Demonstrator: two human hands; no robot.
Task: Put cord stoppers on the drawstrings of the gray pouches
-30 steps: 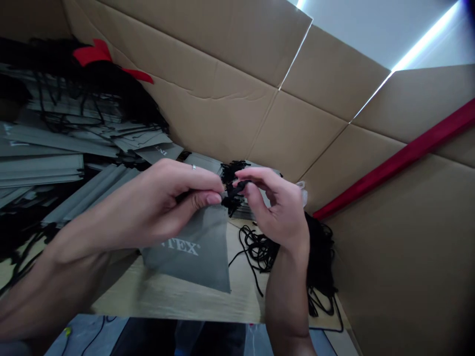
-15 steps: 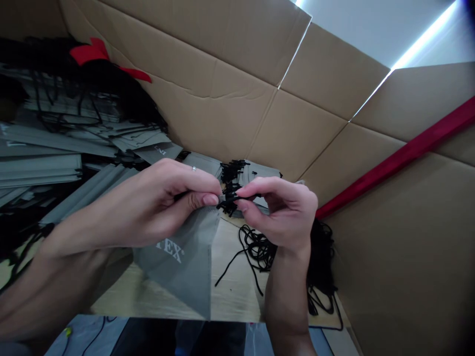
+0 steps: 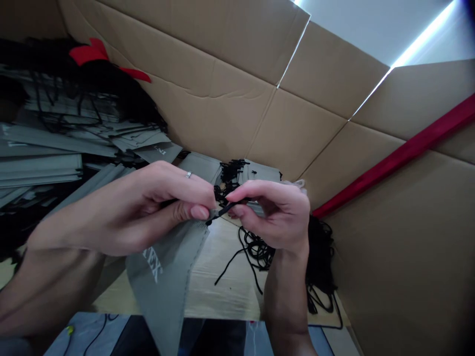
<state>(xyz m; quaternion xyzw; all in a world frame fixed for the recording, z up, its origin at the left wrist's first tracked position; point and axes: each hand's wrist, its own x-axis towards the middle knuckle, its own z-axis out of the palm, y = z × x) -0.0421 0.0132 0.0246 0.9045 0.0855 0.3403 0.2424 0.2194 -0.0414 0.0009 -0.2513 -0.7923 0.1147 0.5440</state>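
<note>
A grey fabric pouch (image 3: 168, 269) with white lettering hangs from my left hand (image 3: 163, 207), whose thumb and forefinger pinch its upper corner. Its lower end reaches past the table's front edge. My right hand (image 3: 276, 212) pinches a black cord (image 3: 226, 209) between thumb and forefinger. That cord stretches across the short gap to the pouch corner at my left fingertips. Whether it passes through the pouch's hem is hidden by the fingers. Behind my hands lie grey pouches (image 3: 261, 171) with bunched black cord ends (image 3: 233, 172).
Stacks of grey pouches (image 3: 40, 168) with black cords fill the left side, a red strip (image 3: 91, 53) on top. Loose black cords (image 3: 256, 249) and a thick black bundle (image 3: 321, 257) lie on the wooden table (image 3: 222, 296). Cardboard walls (image 3: 215, 64) enclose the back and right.
The pouch has swung left and lower, its bottom now past the table edge. Both hands have shifted slightly left, and the cord between them now slants downward to the left.
</note>
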